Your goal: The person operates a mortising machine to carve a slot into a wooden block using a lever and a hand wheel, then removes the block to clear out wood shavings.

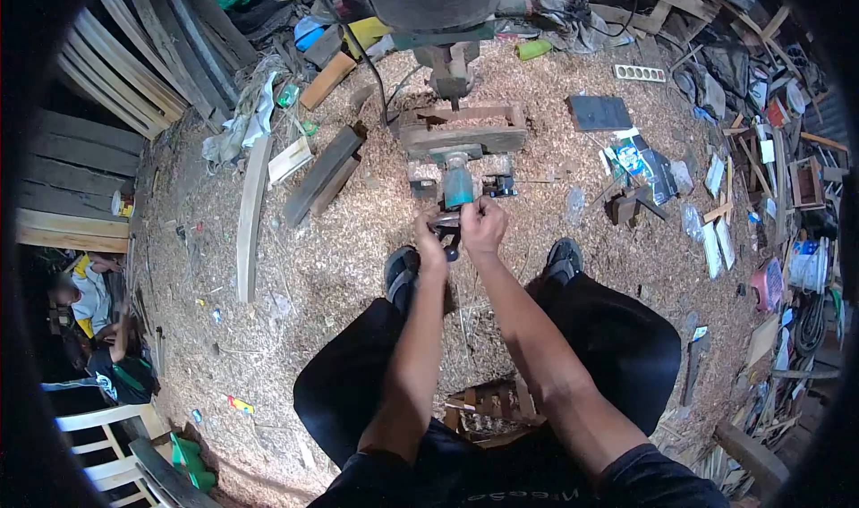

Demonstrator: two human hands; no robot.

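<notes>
A teal metal housing [457, 186] sticks out toward me from the front of a machine's clamp. At its near end is a dark crank handle [445, 223] with a black knob [451, 254]. My left hand [431, 247] is closed around the left side of this handle, its fingers partly hidden. On the right, my right hand [483, 228] has its fingers curled on the handle, just below the teal housing. Beyond, a block of wood [465, 138] with a recess full of chips sits in the clamp, under the machine's chuck and bit [452, 86].
The motor head [429, 3] hangs above the work. Wood shavings [349, 249] cover the floor. Dark timber pieces [324, 175] and a long pale board [254, 222] lie left; a power strip [640, 73] lies right. Other people [98, 320] are at far left.
</notes>
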